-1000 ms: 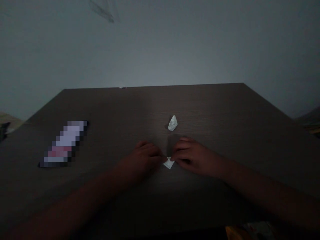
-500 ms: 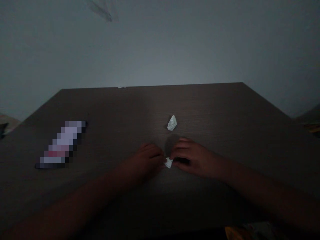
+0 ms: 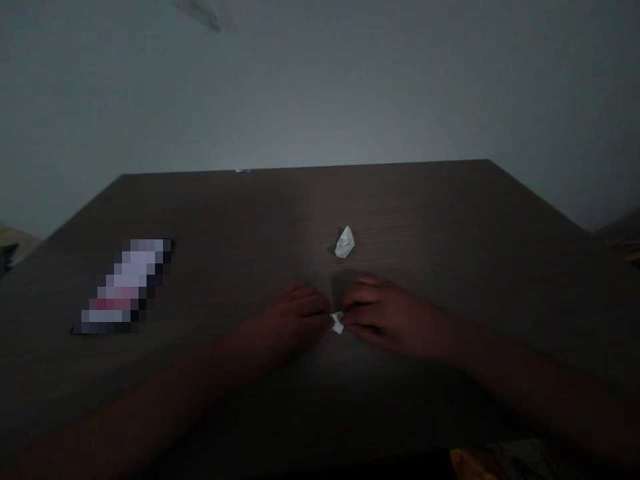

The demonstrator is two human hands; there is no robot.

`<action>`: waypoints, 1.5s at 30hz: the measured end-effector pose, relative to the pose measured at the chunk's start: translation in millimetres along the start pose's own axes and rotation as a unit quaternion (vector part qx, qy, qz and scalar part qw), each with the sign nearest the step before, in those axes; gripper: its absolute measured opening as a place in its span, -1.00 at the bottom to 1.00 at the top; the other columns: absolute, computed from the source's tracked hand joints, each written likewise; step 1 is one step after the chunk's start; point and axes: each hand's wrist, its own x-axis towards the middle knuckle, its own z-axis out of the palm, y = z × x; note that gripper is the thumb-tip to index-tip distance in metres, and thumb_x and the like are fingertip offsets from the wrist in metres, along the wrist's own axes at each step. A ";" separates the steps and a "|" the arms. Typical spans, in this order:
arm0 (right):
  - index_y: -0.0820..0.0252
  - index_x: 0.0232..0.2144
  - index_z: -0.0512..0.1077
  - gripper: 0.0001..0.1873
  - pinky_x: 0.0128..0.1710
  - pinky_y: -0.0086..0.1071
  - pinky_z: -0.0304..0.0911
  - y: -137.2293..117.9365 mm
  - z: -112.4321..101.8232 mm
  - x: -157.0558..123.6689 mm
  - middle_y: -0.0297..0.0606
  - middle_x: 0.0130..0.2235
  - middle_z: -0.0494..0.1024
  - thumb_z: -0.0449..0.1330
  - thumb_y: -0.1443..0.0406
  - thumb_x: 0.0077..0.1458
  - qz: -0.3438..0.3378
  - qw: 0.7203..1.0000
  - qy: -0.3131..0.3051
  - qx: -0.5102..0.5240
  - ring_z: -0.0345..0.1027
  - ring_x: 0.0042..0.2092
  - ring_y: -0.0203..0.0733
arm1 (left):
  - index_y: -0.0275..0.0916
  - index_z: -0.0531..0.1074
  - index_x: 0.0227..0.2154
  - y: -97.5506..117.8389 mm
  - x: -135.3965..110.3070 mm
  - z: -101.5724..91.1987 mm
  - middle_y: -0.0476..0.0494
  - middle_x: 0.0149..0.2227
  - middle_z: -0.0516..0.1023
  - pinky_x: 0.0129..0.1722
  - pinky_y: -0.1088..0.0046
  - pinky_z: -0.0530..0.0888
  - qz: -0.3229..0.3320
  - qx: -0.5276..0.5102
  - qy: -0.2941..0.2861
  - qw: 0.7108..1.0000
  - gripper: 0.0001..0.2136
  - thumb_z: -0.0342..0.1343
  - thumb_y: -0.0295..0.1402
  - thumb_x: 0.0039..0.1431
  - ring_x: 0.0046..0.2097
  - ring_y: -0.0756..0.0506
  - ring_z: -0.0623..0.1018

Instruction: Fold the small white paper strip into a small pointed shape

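A small piece of white paper (image 3: 338, 324) is pinched between my two hands, low over the middle of the table. My left hand (image 3: 303, 317) grips its left side, fingers curled and pressed together. From the right, my right hand (image 3: 387, 317) pinches the other side between thumb and fingers. Part of the paper is hidden behind the fingertips. Just beyond my hands lies a crumpled piece of white paper (image 3: 345, 243), pointed at its upper end. The light is dim, so the fine folds cannot be made out.
A phone (image 3: 123, 283) with a pixelated bright screen lies at the left of the dark wooden table (image 3: 425, 207). Behind the table's far edge rises a pale wall (image 3: 320, 80). At the bottom right edge something orange (image 3: 470, 463) shows.
My right thumb and fingers have closed in on the paper, narrowing the gap in that hand. The paper between my hands looks slightly smaller. The view has tilted a little.
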 end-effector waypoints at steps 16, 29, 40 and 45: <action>0.17 0.06 0.67 -0.80 0.14 0.02 0.39 -31.9 -7.8 4.7 -0.17 0.04 0.78 0.28 0.38 0.49 0.096 0.988 -0.097 -0.069 0.52 0.12 0.12 | -0.24 0.63 -0.07 16.0 -2.5 2.6 -0.10 -0.02 0.69 0.15 0.23 0.47 0.000 0.119 -0.028 0.993 -0.82 0.14 -0.55 0.57 -0.01 -0.16 0.64; 0.00 0.04 0.75 -0.75 0.17 0.07 0.35 -31.0 -11.2 -0.7 -0.26 0.02 0.84 0.32 0.36 0.44 0.195 0.977 -0.086 -0.029 0.59 0.15 0.16 | -0.15 0.67 0.10 35.5 -15.7 -14.1 -0.13 0.15 0.79 0.42 -0.07 0.38 -0.082 0.129 -0.069 0.986 -0.70 0.17 -0.57 0.48 0.15 -0.26 0.71; -0.01 0.04 0.75 -0.69 0.13 0.04 0.49 -37.8 3.1 -6.9 -0.28 0.00 0.85 0.30 0.41 0.40 0.187 0.981 -0.017 -0.051 0.66 0.06 0.11 | -0.20 0.69 0.18 46.7 -10.7 -15.8 -0.19 0.24 0.76 0.44 -0.28 0.43 -0.113 0.136 -0.114 0.978 -0.72 0.28 -0.48 0.50 0.26 -0.38 0.70; 0.08 0.05 0.75 -0.71 0.15 -0.05 0.55 -33.0 4.8 -6.2 -0.23 -0.01 0.85 0.29 0.43 0.43 0.165 0.986 -0.012 -0.034 0.69 0.04 0.06 | -0.20 0.73 0.10 47.0 -9.9 -10.7 -0.19 0.14 0.81 0.43 -0.16 0.45 -0.114 0.153 -0.101 0.976 -0.79 0.26 -0.43 0.53 0.20 -0.33 0.73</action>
